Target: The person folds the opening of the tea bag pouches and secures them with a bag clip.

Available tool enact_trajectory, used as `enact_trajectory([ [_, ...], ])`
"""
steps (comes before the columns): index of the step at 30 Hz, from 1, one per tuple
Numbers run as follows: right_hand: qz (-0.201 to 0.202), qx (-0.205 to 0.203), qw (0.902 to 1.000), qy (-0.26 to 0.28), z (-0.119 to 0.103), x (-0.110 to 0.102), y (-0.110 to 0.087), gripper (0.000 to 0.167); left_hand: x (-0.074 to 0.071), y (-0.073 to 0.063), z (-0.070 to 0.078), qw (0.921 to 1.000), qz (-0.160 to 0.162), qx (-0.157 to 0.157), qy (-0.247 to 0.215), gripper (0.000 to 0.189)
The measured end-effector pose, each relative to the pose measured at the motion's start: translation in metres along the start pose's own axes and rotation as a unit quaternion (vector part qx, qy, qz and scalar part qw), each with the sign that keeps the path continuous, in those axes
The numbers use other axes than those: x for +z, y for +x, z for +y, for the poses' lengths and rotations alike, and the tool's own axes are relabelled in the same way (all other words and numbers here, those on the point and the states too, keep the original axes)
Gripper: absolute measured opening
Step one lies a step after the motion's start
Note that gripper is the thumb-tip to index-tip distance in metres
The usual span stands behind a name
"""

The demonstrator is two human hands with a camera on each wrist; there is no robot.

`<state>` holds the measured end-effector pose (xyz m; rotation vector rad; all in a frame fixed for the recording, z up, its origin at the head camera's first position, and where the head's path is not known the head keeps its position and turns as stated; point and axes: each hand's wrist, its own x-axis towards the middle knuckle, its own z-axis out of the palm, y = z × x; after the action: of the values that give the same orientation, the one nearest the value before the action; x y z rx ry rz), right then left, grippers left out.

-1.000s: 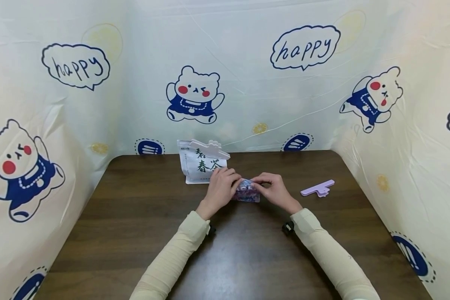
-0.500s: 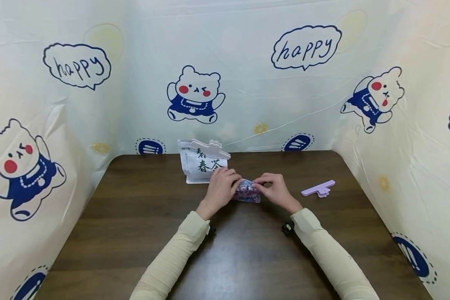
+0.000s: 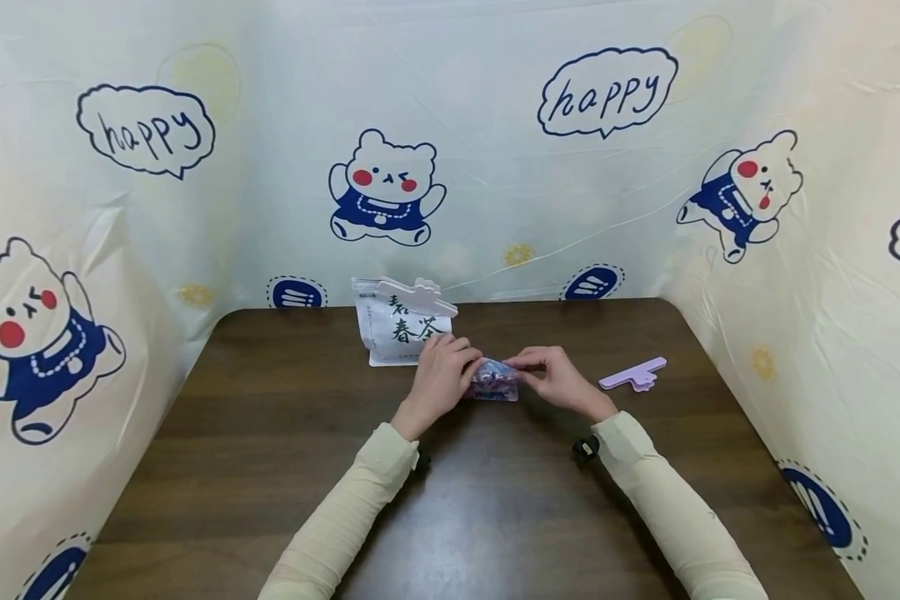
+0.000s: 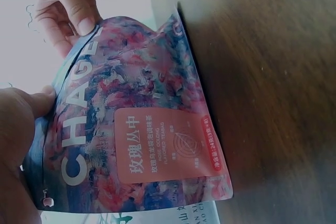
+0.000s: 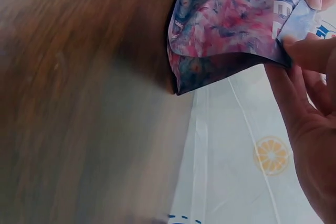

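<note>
A tea pouch [image 3: 493, 388] with a pink and blue painted pattern stands on the table between the hands. Its front, seen in the left wrist view, carries white capital letters and a pink label [image 4: 168, 145]. My left hand [image 3: 441, 375] pinches the top edge at the left side, thumb towards me. At the opposite end, my right hand [image 3: 558, 379] pinches the top corner between thumb and fingers. In the right wrist view, the pouch's top edge looks folded over, with a pale blue strip [image 5: 300, 20] between the two hands. The left hand hides the pouch's left part in the head view.
A white pouch [image 3: 390, 337] with green characters stands behind the left hand, a white clip [image 3: 420, 297] across its top. To the right of the right hand lies a lilac clip [image 3: 633, 375]. A printed curtain [image 3: 495, 167] surrounds the brown table [image 3: 307, 467].
My right wrist and forearm have shifted slightly outward to the right while the fingers stay at the pouch's corner. The left hand keeps its place. The head view has moved a little.
</note>
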<state>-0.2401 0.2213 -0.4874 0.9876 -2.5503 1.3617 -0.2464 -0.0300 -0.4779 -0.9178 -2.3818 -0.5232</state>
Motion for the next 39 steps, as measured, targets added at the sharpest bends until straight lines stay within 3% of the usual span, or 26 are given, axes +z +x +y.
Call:
enact_trajectory([
  [11, 0.0, -0.008, 0.9999, -0.013, 0.001, -0.001, -0.002, 0.036, -0.002, 0.001, 0.002, 1.0, 0.004, 0.001, -0.003, 0.017],
  [17, 0.011, -0.021, 0.9996, -0.014, -0.004, 0.002, 0.0, 0.024, -0.001, 0.0, 0.003, 1.0, 0.009, -0.001, -0.001, 0.016],
  [23, 0.029, -0.023, 0.9992, -0.015, -0.011, 0.011, 0.014, 0.012, -0.002, 0.0, 0.004, 0.9999, 0.011, -0.005, 0.003, 0.017],
  [33, 0.059, -0.098, 0.9911, -0.068, -0.008, 0.019, 0.026, 0.009, -0.002, 0.001, 0.001, 0.9999, 0.009, -0.013, -0.003, 0.015],
  [39, 0.079, -0.102, 0.9896, -0.064, -0.006, 0.02, 0.026, 0.007, -0.001, 0.003, 0.001, 0.9998, 0.003, -0.017, -0.006, 0.017],
])
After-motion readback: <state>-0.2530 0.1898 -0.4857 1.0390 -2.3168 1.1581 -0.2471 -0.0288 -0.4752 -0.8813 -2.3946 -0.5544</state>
